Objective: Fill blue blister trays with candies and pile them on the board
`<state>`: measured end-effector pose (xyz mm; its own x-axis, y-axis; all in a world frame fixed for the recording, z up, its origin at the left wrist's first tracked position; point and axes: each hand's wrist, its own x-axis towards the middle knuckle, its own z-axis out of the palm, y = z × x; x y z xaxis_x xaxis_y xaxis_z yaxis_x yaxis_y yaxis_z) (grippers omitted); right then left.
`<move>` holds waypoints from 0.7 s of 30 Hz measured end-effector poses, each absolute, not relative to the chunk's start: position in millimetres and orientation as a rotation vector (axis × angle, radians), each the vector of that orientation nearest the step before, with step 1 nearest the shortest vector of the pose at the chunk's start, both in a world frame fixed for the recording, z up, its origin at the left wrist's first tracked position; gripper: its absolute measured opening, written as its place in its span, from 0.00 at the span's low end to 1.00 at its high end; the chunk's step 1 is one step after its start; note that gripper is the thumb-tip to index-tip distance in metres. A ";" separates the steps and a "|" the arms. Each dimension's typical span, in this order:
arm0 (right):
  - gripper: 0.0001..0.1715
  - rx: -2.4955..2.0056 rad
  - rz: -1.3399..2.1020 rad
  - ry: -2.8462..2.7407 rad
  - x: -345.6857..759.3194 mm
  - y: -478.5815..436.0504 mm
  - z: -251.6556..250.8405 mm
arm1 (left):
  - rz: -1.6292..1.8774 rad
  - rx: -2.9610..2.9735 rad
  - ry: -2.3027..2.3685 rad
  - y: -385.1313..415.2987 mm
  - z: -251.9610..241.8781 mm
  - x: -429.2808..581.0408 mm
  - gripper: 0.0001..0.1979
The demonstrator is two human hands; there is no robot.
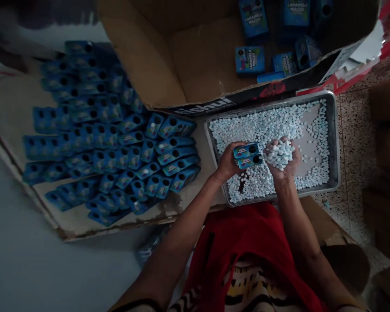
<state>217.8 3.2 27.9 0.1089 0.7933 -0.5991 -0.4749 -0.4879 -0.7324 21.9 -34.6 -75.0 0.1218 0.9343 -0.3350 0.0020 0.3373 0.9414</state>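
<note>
Red apron [247, 225] over front of body, plain cloth, with some folds; dark narrow line on its left side. Under it, patterned shirt [247, 284]: pale ground, black wavy stripes, yellow patches. Left sleeve [138, 304] short, its edge with black band and dull yellow. Right sleeve only partly in view, at bottom edge. Forearms [185, 232] bare. Left hand [229, 162] and right hand [282, 170] also bare.

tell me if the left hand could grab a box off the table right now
Probably not: the left hand holds two boxes, so its grip looks full. The way seems free, though, with only a strip of table between the tray and the nearest boxes.
</note>
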 end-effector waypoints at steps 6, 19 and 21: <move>0.16 -1.312 1.609 -0.192 205.1 3.5 29.0 | 1.004 1.056 1.214 -41.0 -75.6 29.5 0.50; 0.17 -1.202 1.460 -0.540 186.7 10.8 52.6 | 0.694 1.585 1.358 -30.4 -18.5 30.6 0.32; 0.17 -1.194 1.458 -0.543 180.7 9.7 55.3 | 0.674 1.571 1.389 -33.8 -12.6 28.1 0.32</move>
<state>180.7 9.7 55.3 0.1315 0.9202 -0.3688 -0.4551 -0.2744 -0.8471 28.1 -33.8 -12.6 0.2188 0.9623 -0.1614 0.4683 0.0416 0.8826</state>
